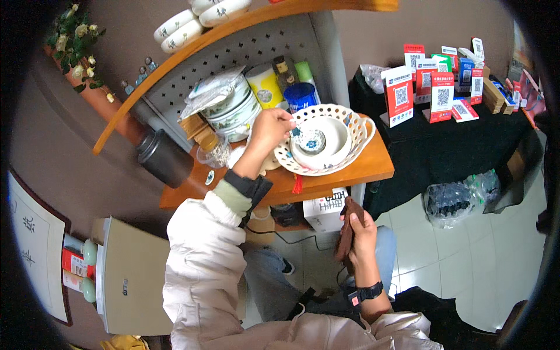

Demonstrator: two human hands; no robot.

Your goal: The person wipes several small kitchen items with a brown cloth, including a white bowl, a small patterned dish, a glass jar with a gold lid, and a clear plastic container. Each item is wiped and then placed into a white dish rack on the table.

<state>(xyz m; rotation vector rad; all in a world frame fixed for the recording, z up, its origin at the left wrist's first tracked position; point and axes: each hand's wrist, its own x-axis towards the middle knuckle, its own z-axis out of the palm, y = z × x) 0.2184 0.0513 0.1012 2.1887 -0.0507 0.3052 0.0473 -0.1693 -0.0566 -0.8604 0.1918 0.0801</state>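
Note:
My left hand reaches over the wooden shelf, thumb and fingertips pinched at the edge of a blue-and-white floral ceramic piece, which looks like a spoon. That piece is inside a round white bowl. Around the bowl is an openwork ceramic basket with a loop handle and painted flowers. Lower down, in front of the shelf, my right hand grips a folded brown cloth. A red tassel hangs at the shelf edge below the basket.
Behind the basket stand a blue tin, a glass bottle and stacked lidded porcelain. A clear jar sits left of my wrist. A curved wooden shelf arches above. Right, a black-draped table holds several QR-code stands.

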